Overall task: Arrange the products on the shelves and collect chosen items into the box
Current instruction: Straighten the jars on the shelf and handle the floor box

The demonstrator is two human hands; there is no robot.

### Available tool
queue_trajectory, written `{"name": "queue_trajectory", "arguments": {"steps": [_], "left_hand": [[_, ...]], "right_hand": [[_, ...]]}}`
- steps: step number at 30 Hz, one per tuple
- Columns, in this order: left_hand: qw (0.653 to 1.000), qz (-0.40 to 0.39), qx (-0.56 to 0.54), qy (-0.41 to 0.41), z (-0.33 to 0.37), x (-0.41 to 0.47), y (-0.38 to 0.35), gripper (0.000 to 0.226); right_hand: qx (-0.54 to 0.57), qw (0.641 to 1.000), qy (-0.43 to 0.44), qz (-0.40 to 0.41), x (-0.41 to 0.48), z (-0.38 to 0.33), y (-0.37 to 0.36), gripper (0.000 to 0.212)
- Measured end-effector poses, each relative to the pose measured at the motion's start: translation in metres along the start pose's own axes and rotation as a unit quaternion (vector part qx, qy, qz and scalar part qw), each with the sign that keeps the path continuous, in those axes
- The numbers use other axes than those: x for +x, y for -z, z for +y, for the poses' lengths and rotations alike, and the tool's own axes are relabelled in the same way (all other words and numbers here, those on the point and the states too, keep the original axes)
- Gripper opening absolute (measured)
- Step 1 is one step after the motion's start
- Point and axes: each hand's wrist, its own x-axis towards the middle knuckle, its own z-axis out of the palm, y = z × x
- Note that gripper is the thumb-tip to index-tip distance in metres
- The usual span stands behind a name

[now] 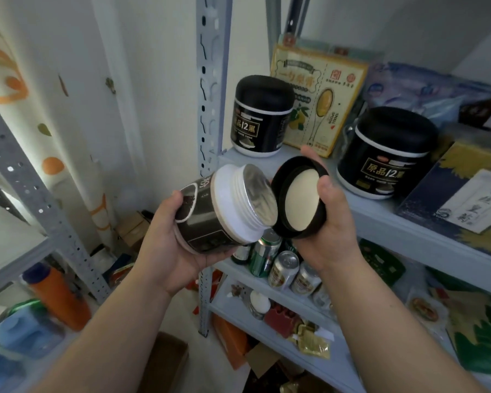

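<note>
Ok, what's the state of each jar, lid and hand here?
Held jar: uncapped, tilted, foil over its mouth.
Lid: off, inside facing camera.
Left hand: grips the jar.
Right hand: holds the lid.
Left shelf jar: capped, upright.
Right shelf jar: capped, upright.

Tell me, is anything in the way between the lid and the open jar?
Nothing visible is. The right hand holds the lid right next to the mouth of the jar, which the left hand holds. Nothing sits between them.
</note>
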Motion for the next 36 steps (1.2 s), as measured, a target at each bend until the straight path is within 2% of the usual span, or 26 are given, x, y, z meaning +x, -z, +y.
{"name": "queue_trajectory", "arguments": {"steps": [7,11,15,20,22,25,28,32,36], "left_hand": [[1.0,0.007,0.01,0.002,0.004,-0.001,-0.006,0.053],[0.999,0.012,0.032,0.006,0.006,-0.001,-0.009,0.052],[0.999,0.018,0.035,0.004,0.007,0.0,-0.009,0.053],[0.999,0.017,0.043,0.005,0.009,0.003,-0.008,0.053],[0.997,0.011,0.073,0.003,0.01,0.001,-0.01,0.059],[0.992,0.007,0.124,-0.001,0.007,-0.002,-0.014,0.075],[0.991,0.02,0.131,-0.002,0.009,-0.007,-0.015,0.08],[0.99,0.027,0.137,-0.011,0.012,-0.008,-0.012,0.068],[0.99,0.032,0.137,-0.007,0.015,-0.006,-0.011,0.065]], "right_hand": [[-0.024,1.0,0.009,-0.001,0.004,-0.004,0.001,0.087],[-0.034,0.999,0.002,0.007,0.007,-0.005,0.002,0.092],[-0.051,0.999,0.004,-0.008,0.007,-0.004,0.001,0.089],[-0.117,0.993,0.0,-0.013,0.006,-0.008,0.003,0.081],[-0.227,0.973,0.001,-0.034,0.003,-0.008,0.004,0.071],[-0.359,0.931,0.014,-0.068,-0.005,0.0,-0.001,0.068],[-0.415,0.906,0.06,-0.063,-0.006,0.011,-0.004,0.063],[-0.465,0.873,0.128,-0.073,-0.006,0.018,-0.002,0.061],[-0.495,0.856,0.126,-0.077,-0.004,0.021,-0.006,0.063]]}}
